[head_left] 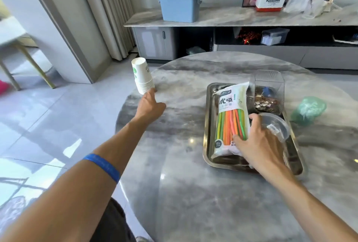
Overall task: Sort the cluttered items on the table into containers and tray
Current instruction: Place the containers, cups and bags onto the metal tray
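A steel tray [206,146] sits on the right half of the round marble table [184,193]. Inside it lies a white bag of coloured straws [230,114], and my right hand [257,145] rests on the bag's lower right, fingers spread. A round clear plastic container [279,125] sits in the tray just right of that hand. A square clear box [269,94] with small metal bits stands at the tray's far right corner. At the table's left edge a stack of upturned white paper cups [142,76] leans, with my left hand [150,107] touching its base.
A crumpled green plastic bag [308,110] lies on the table right of the tray. Behind the table runs a low marble-topped cabinet [222,19] with a blue lidded bin [179,4] and a white box. The floor drops away at the left.
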{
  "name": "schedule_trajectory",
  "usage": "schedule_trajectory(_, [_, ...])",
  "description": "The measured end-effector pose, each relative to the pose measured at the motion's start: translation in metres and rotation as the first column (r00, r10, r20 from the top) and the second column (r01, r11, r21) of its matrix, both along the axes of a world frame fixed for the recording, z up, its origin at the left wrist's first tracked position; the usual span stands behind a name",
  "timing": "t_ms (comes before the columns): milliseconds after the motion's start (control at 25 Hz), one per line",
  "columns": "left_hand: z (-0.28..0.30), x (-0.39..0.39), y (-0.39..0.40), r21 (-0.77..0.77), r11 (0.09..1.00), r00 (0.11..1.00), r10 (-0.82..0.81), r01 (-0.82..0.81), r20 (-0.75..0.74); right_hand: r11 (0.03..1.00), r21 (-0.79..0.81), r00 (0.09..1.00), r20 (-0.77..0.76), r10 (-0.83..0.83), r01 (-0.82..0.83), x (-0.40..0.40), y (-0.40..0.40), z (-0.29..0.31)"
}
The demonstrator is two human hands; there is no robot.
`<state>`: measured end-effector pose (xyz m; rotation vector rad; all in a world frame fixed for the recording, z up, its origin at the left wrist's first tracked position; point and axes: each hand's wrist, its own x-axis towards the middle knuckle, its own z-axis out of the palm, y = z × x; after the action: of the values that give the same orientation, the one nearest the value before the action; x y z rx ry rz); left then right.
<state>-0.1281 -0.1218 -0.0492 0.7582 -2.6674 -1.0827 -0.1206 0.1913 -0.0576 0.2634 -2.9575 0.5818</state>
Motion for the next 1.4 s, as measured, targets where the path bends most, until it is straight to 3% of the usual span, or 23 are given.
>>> schedule_trajectory(160, [-0.012,-0.021,-0.053,0.092,0.973,0.978,0.210,-0.210,0.012,0.987,-0.157,0.998,0.056,-0.030,0.038,-0.003,-0.007,-0.005])
schedule_trajectory(320, [-0.035,-0.057,-0.085,0.256,0.892,0.920,0.391,-0.371,-0.027,0.982,-0.177,0.998,0.025,-0.061,0.065,-0.006,-0.020,-0.006])
schedule_trajectory(520, [-0.069,-0.086,-0.104,0.451,0.821,0.894,0.437,-0.351,-0.098,0.982,-0.186,0.999,-0.014,-0.046,0.043,-0.004,-0.026,-0.005])
schedule_trajectory(680, [-0.077,-0.095,-0.104,0.504,0.807,0.872,0.451,-0.308,-0.188,0.983,-0.168,0.997,0.002,-0.076,0.076,-0.003,-0.022,-0.003])
schedule_trajectory(800, [-0.074,-0.093,-0.097,0.485,0.822,0.870,0.444,-0.299,-0.214,0.982,-0.159,0.995,0.014,-0.098,0.099,-0.001,-0.020,0.003])
schedule_trajectory(920, [-0.071,-0.097,-0.091,0.474,0.858,0.887,0.363,-0.199,-0.285,0.983,-0.155,0.990,-0.085,-0.113,0.099,0.003,-0.012,0.014])
schedule_trajectory(1040, [-0.066,-0.104,-0.088,0.487,0.831,0.863,0.432,-0.268,-0.262,0.988,-0.129,0.986,-0.138,-0.098,0.080,0.003,-0.008,0.023])
schedule_trajectory(1280, [-0.067,-0.099,-0.076,0.365,0.912,0.897,0.309,-0.185,-0.317,0.987,-0.134,0.987,-0.126,-0.105,0.088,0.002,-0.006,0.021])
schedule_trajectory(1400, [-0.051,-0.100,-0.066,0.413,0.905,0.908,0.252,-0.098,-0.335,0.974,-0.209,0.990,-0.082,-0.111,0.091,-0.005,-0.001,0.020])
